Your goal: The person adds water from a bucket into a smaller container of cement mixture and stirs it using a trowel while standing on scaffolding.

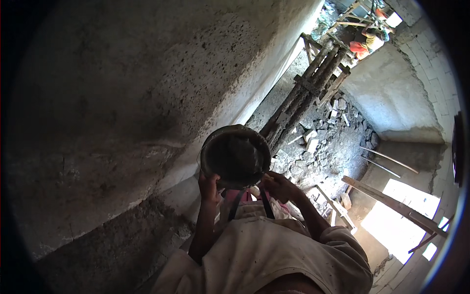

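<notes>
A round dark bucket or basin point(235, 156) is held up in front of my torso, its open top facing me. Some grey material seems to lie inside, though the shadow hides detail. My left hand point(210, 187) grips the near left edge, thumb at the rim. At the near right edge, my right hand point(277, 186) is closed on the rim. Both hands' fingers are partly hidden below it. Close on the left rises a rough plastered wall point(154, 73).
Narrow mortar-caked wooden poles point(308, 88) form a walkway running away from me. Broken blocks and rubble point(312, 143) cover the ground below right. A person point(367, 44) is by timber scaffolding at the upper right. A long wooden plank point(389, 202) slants near the bright opening.
</notes>
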Motion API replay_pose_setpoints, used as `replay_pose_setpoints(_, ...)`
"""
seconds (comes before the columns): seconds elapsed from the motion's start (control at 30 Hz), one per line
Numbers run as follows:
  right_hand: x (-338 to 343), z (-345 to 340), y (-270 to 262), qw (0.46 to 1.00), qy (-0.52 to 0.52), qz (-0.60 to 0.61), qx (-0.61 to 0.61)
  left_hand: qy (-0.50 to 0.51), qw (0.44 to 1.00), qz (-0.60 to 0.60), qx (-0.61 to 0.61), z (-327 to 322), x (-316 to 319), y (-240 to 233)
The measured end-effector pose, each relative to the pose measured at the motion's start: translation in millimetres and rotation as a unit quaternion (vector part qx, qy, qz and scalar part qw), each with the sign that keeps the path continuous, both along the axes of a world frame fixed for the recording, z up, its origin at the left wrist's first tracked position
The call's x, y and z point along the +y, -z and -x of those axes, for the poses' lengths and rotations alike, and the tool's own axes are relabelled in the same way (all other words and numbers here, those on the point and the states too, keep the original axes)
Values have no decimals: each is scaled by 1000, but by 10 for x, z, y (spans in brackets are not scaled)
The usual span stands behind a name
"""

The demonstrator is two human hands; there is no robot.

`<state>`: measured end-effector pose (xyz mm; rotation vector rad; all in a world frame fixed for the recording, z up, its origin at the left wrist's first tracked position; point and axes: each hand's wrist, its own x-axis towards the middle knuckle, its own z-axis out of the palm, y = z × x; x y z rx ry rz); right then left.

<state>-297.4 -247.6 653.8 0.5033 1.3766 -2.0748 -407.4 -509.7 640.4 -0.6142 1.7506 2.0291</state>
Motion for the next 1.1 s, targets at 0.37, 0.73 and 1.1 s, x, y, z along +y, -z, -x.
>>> replay_pose_setpoints(0.37, 2, -156, 278, 912, 407, -11, 53, -84, 995, 45, -30, 150, -493, 477)
replay_pose_setpoints(0.73, -387, 1763, 2007, 700, 580, -412, 62, -109, 943, 280, -142, -109, -1182, 1221)
replay_pose_setpoints(1.1, -1365, 1500, -23, 937, 141, -224, 229, 243, 879, 399, 91, -694, -2248, 986)
